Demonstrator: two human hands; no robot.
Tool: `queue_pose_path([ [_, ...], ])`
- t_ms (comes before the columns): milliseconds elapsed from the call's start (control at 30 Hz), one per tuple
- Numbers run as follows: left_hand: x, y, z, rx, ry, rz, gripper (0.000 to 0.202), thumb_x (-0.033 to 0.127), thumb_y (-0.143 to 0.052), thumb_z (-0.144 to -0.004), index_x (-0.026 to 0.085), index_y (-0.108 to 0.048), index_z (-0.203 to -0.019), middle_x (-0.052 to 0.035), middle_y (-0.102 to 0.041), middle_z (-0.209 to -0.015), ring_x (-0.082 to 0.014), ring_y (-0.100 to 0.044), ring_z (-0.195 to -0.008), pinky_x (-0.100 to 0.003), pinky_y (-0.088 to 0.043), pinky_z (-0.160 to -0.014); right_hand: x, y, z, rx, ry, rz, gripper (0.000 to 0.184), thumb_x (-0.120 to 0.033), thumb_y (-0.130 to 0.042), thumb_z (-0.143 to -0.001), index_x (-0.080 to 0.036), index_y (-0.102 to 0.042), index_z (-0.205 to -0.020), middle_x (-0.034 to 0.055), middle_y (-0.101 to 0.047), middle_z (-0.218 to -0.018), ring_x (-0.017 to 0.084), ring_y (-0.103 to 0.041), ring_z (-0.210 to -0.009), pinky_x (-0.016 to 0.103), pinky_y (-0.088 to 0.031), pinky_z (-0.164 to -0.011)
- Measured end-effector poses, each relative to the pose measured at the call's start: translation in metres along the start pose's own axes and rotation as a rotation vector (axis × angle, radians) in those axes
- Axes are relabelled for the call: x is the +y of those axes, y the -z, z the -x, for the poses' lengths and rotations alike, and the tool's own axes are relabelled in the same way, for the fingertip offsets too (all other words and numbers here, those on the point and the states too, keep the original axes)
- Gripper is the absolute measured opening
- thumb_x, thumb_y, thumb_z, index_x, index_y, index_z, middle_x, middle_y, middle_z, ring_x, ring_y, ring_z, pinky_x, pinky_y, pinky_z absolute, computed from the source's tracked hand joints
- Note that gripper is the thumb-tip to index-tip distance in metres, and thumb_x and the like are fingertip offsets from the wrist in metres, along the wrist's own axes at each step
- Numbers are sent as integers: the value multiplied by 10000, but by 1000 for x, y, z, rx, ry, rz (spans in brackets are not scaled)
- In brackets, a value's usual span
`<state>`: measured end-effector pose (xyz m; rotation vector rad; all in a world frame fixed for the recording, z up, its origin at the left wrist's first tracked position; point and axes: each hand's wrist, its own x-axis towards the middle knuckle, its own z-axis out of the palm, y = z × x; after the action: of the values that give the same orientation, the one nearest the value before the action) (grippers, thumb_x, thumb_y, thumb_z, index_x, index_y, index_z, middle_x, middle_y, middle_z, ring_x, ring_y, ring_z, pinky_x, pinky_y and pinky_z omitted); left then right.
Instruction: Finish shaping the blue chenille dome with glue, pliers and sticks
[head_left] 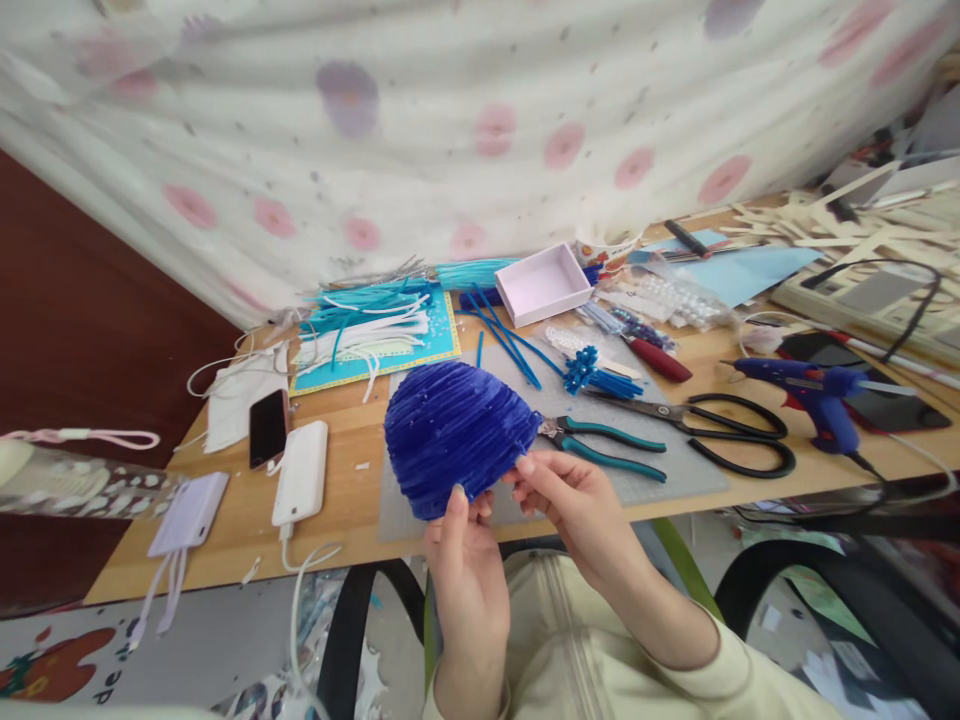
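Note:
A dark blue dome [454, 430] made of ridged pipe-cleaner rows is held up just above the front edge of the wooden table [247, 510]. My left hand [465, 570] grips its lower rim from below, thumb on the blue surface. My right hand [566, 500] pinches the rim at the dome's right side with fingertips. Both hands are closed on the dome. Teal-handled pliers [600, 445] lie right behind my right hand on a grey cutting mat [675, 470].
Black scissors [720, 430], a blue glue gun [817, 395], a red-handled tool [656, 358], loose blue pipe cleaners [510, 340], a pale pink box [544, 283], a teal board with strands [375, 340], a phone [268, 427] and white power banks [301, 472] crowd the table. A chair arm [825, 590] sits right.

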<state>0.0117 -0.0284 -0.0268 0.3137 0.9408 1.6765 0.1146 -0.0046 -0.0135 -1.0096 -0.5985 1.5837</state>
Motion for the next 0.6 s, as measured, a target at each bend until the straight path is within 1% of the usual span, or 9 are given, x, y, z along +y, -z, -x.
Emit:
queue_pose_path([
  [100, -1, -1, 1, 15, -6, 6, 242, 430, -850, -724, 234, -785, -850, -1, -742, -803, -147, -614, -702, -287, -474, -715, 0, 3, 2, -10, 22, 30, 305, -488, -910, -637, -207, -826, -722, 52, -779, -728, 119, -624, -606, 236, -488, -570],
  [200, -1, -1, 1, 17, -8, 14, 235, 428, -846, -733, 233, -782, -847, 4, -754, -833, -141, -621, -710, -288, -468, -738, -1, 5, 3, -17, 51, 70, 315, -495, -900, -652, -211, -838, -771, 62, -797, -784, 125, -630, -633, 252, -501, -603],
  [333, -2, 0, 1, 12, 0, 21, 235, 420, -863, -713, 231, -781, -825, 10, -754, -820, -134, -626, -709, -278, -475, -740, -1, 4, 0, -13, 39, 71, 319, -510, -885, -671, -201, -823, -719, 59, -785, -738, 119, -615, -621, 246, -480, -596],
  [467, -3, -1, 2, -3, -4, 15, 256, 434, -869, -699, 211, -776, -784, -3, -752, -794, -141, -632, -709, -276, -491, -735, 1, 2, -3, -4, 21, 51, 342, -530, -903, -625, -204, -806, -659, 44, -768, -680, 108, -597, -581, 241, -459, -571],
  [600, -4, -3, 2, -27, -6, 10, 256, 432, -860, -714, 196, -769, -753, -12, -749, -776, -140, -638, -713, -270, -495, -733, 5, 2, -3, 15, 50, 39, 328, -527, -907, -625, -217, -812, -675, 34, -771, -680, 104, -603, -582, 239, -473, -587],
])
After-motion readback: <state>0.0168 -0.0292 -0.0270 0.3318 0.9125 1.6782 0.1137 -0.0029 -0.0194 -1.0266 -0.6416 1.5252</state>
